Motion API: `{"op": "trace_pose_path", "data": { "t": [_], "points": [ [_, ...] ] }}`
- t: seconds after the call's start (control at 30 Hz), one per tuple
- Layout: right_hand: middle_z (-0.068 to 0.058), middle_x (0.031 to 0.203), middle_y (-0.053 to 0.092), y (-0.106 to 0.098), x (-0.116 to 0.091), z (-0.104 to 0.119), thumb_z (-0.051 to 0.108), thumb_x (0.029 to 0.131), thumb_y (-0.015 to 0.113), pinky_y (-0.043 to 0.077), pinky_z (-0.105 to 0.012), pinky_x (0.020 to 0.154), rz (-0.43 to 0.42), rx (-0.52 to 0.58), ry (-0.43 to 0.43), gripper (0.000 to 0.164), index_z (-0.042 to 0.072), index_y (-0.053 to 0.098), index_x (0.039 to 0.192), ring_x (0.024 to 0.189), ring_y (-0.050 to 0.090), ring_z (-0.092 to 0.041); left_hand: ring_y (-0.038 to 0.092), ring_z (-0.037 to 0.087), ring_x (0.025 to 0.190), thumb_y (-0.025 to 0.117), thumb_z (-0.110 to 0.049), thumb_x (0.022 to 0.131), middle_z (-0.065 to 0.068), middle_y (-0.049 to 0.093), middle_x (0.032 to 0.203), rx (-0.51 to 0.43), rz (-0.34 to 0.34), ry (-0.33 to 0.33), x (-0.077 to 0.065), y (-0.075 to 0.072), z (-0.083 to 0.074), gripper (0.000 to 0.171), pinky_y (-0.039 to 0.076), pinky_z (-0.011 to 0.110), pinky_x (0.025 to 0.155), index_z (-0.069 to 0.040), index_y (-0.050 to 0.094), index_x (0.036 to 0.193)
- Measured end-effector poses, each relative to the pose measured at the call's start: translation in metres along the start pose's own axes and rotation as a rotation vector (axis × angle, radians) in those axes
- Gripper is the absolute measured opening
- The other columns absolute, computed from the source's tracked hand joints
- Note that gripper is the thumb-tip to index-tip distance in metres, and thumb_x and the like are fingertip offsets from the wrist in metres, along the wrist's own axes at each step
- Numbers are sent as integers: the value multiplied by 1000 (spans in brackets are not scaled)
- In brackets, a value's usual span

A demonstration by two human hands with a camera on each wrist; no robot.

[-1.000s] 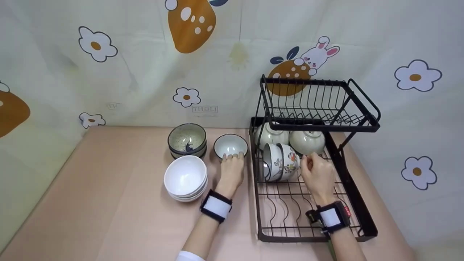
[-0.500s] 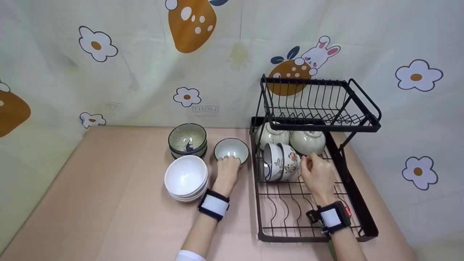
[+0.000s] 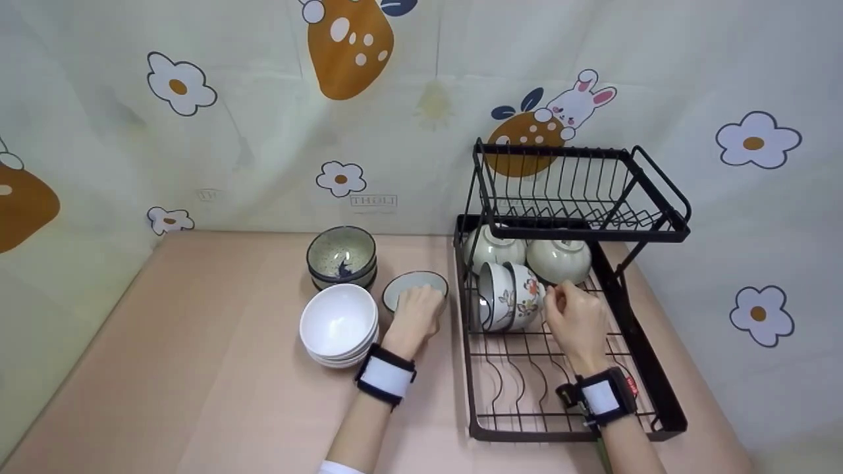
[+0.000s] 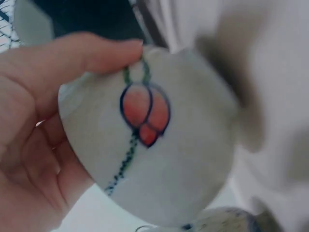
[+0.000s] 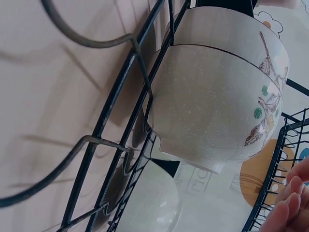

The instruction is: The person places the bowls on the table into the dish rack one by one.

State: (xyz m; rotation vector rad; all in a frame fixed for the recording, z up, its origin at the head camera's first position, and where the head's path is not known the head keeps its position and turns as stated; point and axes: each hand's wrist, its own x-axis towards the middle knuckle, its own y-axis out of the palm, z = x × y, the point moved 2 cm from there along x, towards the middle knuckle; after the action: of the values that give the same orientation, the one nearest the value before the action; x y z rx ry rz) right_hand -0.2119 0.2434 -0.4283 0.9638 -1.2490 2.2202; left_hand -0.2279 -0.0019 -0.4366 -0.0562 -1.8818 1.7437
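My left hand [image 3: 413, 321] grips a bowl [image 3: 403, 287] with a dark rim and pale inside, left of the rack. The left wrist view shows my thumb against the outer wall of this bowl [image 4: 193, 159], painted with a red bud; the other fingers are partly hidden. My right hand [image 3: 579, 322] stays over the rack, fingers loosely curled and holding nothing. Close to it, two flower-patterned bowls [image 3: 525, 299] stand nested on their sides. In the right wrist view, the fingers [image 5: 292, 200] appear apart from those patterned bowls [image 5: 217, 96].
The black two-tier dish rack [image 3: 469, 395] stands on the right, with two upturned pale bowls [image 3: 558, 259] at its back. Stacked greenish bowls [image 3: 339, 253] and stacked white bowls [image 3: 337, 321] stand left of my left hand on the pink tabletop [image 3: 197, 368].
My left hand has drawn the bowl slightly toward me, its fingers no longer seen over the rim. The bowl has tilted, showing a flatter opening. My right hand has stayed in place.
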Motion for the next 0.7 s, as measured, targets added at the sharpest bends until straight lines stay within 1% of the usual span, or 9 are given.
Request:
{"op": "trace_pose_path", "data": {
  "t": [0.07,0.17,0.3,0.33,0.4,0.53,0.57,0.7],
  "points": [
    [-1,51,49,0,0,0,6,83,63,33,-31,41,0,4,6,18,4,58,66,42,42,-16,56,22,53,65,6,64,6,59,62,-42,43,6,-1,-7,1,19,49,33,46,-9,56,57],
    [0,51,49,0,0,0,6,84,63,33,-30,41,10,4,19,18,4,59,67,43,42,-16,56,22,54,62,7,64,6,58,62,-68,93,16,-1,-19,0,21,49,33,47,-9,51,55],
    [0,52,50,0,1,0,7,84,63,34,-30,40,39,3,44,17,4,60,68,43,43,-16,57,22,55,67,3,67,5,58,62,-79,121,38,-3,-38,-3,27,50,33,47,-10,48,54],
    [0,52,50,0,1,0,7,84,64,34,-30,40,45,4,51,17,4,60,68,43,43,-16,57,22,55,69,0,70,5,58,62,-83,123,45,-4,-43,-4,28,50,33,48,-10,48,54],
    [0,52,51,-1,1,1,7,84,64,34,-30,40,54,13,61,16,4,61,68,43,43,-16,57,21,55,73,-4,70,5,58,61,-74,130,69,-6,-52,-7,30,49,32,48,-11,49,54],
    [0,52,52,-3,2,5,5,83,65,36,-30,40,53,46,50,15,3,62,68,43,44,-14,53,18,52,77,-7,67,2,55,58,-32,108,133,-10,-68,-15,28,45,29,46,-11,53,54],
    [0,52,53,-3,3,6,4,83,65,36,-30,40,53,55,43,15,3,62,69,43,44,-14,51,17,51,77,-6,65,2,54,57,-20,97,151,-12,-70,-18,26,44,28,45,-11,54,55],
    [1,56,54,-9,4,15,3,84,66,37,-29,44,83,101,30,12,2,65,73,46,45,-12,45,15,48,75,-4,64,0,51,55,23,28,219,-16,-80,-26,20,37,26,41,-11,57,59]
  ]
}}
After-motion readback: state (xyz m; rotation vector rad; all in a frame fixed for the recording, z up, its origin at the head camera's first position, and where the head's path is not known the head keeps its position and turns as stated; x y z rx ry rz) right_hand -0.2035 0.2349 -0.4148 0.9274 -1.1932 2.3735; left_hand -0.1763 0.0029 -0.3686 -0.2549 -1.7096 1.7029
